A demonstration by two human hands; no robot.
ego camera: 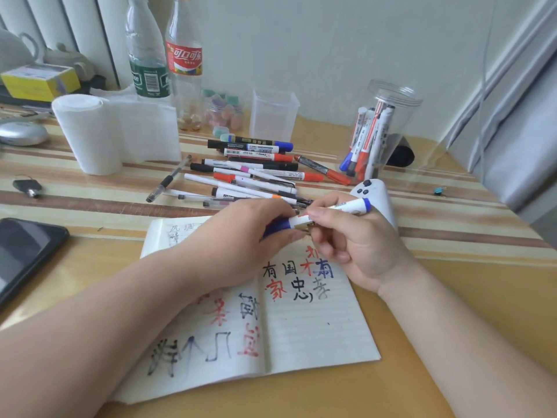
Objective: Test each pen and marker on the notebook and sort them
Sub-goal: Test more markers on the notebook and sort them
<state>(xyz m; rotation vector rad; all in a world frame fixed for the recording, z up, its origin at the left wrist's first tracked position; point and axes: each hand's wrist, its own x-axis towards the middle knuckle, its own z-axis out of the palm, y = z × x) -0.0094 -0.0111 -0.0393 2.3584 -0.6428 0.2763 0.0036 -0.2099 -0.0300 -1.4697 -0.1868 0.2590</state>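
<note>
Striped yellow-brown table (452, 297) carried an open notebook (316, 333), its pages marked with red, black and blue characters. Behind it lay a loose pile of pens and markers (250, 173); a clear jar (388, 116) at right held more. Above the notebook, the left hand (241, 236) pinched the blue cap (278, 227) of a white marker (346, 206), whose barrel the right hand (355, 242) gripped with curled fingers.

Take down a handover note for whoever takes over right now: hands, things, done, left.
Left hand grips the cap end of the blue marker, right hand pinches its barrel, over the notebook.
Done: black, red and blue test marks on the pages; several markers stand in the round jar.
Left: this marker, plus the pile behind the notebook. Square container looks empty.
</note>
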